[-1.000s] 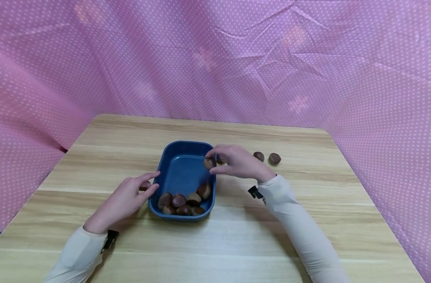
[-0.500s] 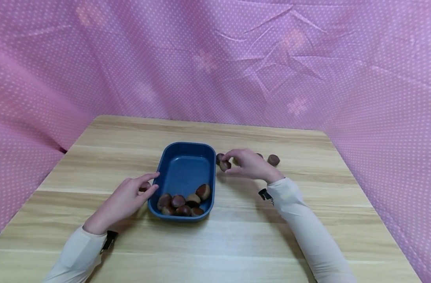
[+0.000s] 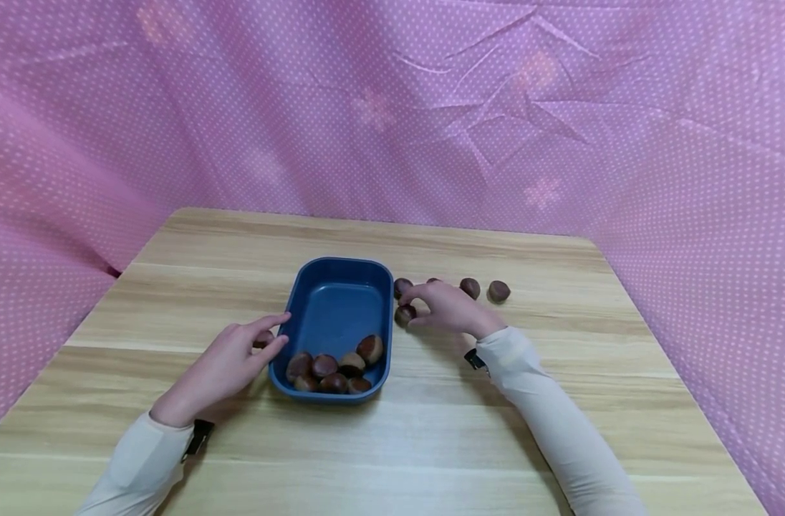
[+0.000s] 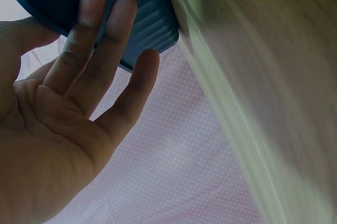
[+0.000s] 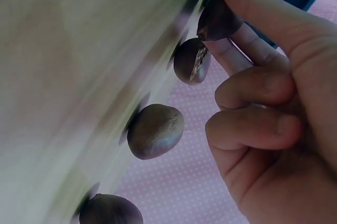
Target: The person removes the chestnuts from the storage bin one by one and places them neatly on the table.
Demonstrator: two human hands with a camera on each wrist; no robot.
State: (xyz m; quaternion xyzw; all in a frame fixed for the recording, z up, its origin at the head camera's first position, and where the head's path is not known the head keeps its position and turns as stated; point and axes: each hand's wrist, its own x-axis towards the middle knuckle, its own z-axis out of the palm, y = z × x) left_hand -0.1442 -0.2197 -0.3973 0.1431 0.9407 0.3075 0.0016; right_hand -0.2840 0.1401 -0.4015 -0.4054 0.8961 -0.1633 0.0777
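Your right hand (image 3: 453, 309) is down on the wooden table (image 3: 431, 430) just right of the blue tray (image 3: 331, 304), and it's pinching a chestnut (image 3: 405, 313) between the thumb and fingertips. The wrist cam shows it best: that chestnut (image 5: 218, 18) sits right at the thumb tip, with the other fingers curled in loosely behind it. It looks like it's touching the tabletop, but the angle isn't great, so don't quote me on that.

Just past it there's a row of loose chestnuts on the table: one (image 3: 402, 287) close to the tray's right wall, another mostly hidden behind your hand, then two more (image 3: 470, 287) (image 3: 498, 290) further right, well apart from the tray.

Your left hand (image 3: 228, 362) is relaxed and open, fingers pretty straight, resting against the tray's left wall. From the left wrist view your fingertips (image 4: 89, 2) lie flat on the outside of the tray (image 4: 131, 18); it's not gripping anything. There's a small brown thing right by your left fingers, could be another chestnut.

Inside the tray, a pile of chestnuts (image 3: 331, 367) is bunched up at the near end.
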